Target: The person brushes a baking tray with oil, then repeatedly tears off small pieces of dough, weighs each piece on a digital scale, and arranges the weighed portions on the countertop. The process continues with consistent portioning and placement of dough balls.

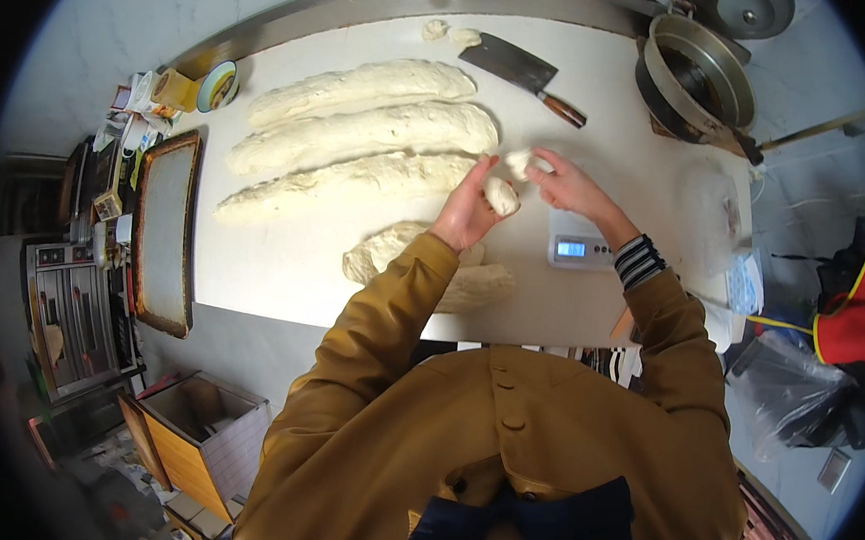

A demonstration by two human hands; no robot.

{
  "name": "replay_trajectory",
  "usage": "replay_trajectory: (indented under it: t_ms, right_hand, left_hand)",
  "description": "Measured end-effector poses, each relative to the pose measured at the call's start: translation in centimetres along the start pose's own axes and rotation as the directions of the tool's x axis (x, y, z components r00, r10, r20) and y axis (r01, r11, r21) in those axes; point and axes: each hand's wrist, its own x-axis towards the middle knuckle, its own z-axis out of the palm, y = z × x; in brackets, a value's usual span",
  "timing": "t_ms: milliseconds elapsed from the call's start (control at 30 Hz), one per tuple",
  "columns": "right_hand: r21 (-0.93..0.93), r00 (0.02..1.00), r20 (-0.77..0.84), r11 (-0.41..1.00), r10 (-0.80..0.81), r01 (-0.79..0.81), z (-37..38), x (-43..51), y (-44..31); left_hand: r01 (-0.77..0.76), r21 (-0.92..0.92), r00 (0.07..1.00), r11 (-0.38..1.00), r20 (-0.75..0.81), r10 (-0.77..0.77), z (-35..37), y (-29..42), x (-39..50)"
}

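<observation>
My left hand (pixel 470 211) holds a small piece of dough (pixel 501 197) in its palm and fingers. Just to the right, my right hand (pixel 568 185) pinches another dough piece (pixel 519 164), slightly blurred. Behind and left of my hands lie three long dough logs (pixel 367 128), side by side on the white worktop. Under my left forearm is a folded lump of dough (pixel 379 253), partly hidden, beside a shorter dough roll (pixel 476 288). A digital kitchen scale (pixel 581 252) with a lit display stands below my right hand.
A cleaver (pixel 511 61) lies at the back by two dough scraps (pixel 449 33). A large metal pan (pixel 698 82) stands back right. A baking tray (pixel 166 232) rests at the left edge, with a bowl (pixel 218 86) and jars behind. A transparent plastic container (pixel 711 214) is at the right.
</observation>
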Motion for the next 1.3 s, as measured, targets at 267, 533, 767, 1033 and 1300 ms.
replay_trajectory:
  t_ms: [267, 533, 767, 1033, 1300]
  right_hand:
    - [-0.532, 0.889, -0.45, 0.825, -0.081, -0.194, -2.8, 9.2, -0.3]
    - [-0.839, 0.916, -0.372, 0.478, -0.152, -0.261, -5.3, 13.9, 2.0]
    - [-0.84, 0.893, -0.428, 0.425, -0.137, -0.338, -10.7, 8.0, 5.4]
    - [-0.534, 0.778, -0.551, 0.844, -0.301, -0.052, -9.9, 2.2, 8.6]
    - [0.294, 0.994, -0.004, 0.95, -0.108, 0.105, 2.8, -5.3, 7.5]
  left_hand:
    - [-0.386, -0.296, 0.916, 0.873, -0.014, 0.4, 0.6, 12.0, 4.7]
    - [-0.153, 0.256, 0.966, 0.954, -0.163, 0.199, -3.3, 7.7, 0.9]
    - [0.007, 0.567, 0.975, 0.824, -0.188, 0.121, -4.8, 3.8, -4.5]
    - [-0.3, 0.953, 0.904, 0.035, 0.273, 0.329, -4.2, -2.8, -9.2]
    - [-0.17, 0.927, 0.718, -0.335, 0.35, 0.602, -6.4, -4.5, -14.4]
